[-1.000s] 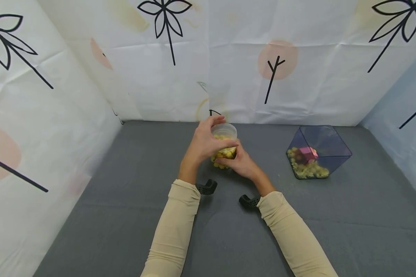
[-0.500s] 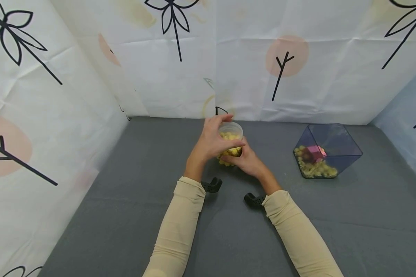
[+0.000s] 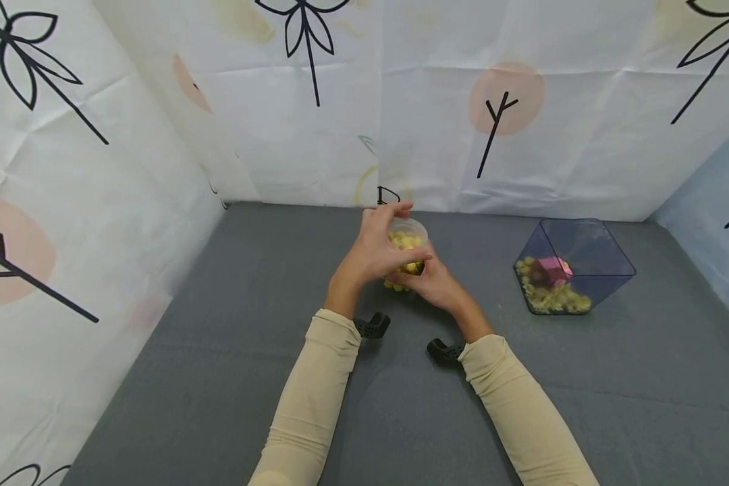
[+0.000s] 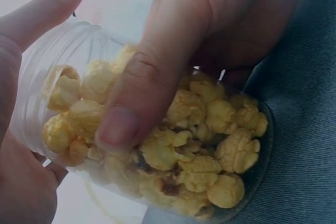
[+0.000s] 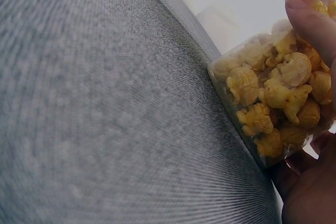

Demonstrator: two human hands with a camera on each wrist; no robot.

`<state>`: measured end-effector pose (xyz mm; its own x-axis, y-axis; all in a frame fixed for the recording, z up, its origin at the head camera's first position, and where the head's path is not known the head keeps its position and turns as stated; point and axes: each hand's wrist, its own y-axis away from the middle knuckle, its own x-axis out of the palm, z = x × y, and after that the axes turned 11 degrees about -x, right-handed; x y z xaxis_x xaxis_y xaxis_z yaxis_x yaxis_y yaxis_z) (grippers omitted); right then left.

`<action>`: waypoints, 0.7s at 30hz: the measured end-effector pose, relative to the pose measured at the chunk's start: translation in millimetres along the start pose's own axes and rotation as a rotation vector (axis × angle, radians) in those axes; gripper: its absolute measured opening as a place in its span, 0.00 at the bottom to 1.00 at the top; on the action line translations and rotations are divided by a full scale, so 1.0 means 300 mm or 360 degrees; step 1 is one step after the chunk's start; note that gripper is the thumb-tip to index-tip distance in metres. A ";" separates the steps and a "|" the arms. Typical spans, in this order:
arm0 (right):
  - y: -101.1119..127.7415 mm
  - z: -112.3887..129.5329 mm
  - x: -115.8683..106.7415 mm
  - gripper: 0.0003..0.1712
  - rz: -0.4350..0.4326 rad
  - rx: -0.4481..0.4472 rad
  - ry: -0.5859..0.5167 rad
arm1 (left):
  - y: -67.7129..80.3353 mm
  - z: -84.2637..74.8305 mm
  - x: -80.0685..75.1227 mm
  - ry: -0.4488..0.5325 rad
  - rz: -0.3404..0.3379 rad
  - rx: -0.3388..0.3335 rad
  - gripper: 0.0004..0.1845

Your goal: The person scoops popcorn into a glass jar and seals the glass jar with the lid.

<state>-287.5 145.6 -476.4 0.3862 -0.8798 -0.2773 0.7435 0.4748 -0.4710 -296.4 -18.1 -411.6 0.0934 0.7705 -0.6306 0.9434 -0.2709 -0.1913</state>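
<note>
Two arms in beige sleeves are reaching forward over a grey fabric tabletop [image 3: 219, 378]. Both hands are gripping a small clear round plastic tub [image 3: 408, 251] filled with yellow popcorn [image 4: 210, 145], sitting near the middle of the table. The left hand [image 3: 376, 253] is curling over the tub from the left, thumb lying across its side. The right hand [image 3: 435, 283] is wrapping around it from the near right. Well apart to the right, a tinted clear plastic cube container [image 3: 568, 263] is resting tilted, holding more popcorn and a pink object [image 3: 549, 268]. Behind, a white backdrop with black flower drawings [image 3: 364, 101] is standing.
</note>
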 end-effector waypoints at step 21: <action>0.018 0.018 0.000 0.47 -0.0061 0.0280 0.0054 | 0.000 0.001 -0.006 -0.0055 0.0094 -0.0100 0.38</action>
<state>-280.6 148.2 -474.5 0.3395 -0.8943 -0.2914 0.8425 0.4269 -0.3286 -296.5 -19.8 -410.7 0.1397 0.7335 -0.6652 0.9548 -0.2778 -0.1059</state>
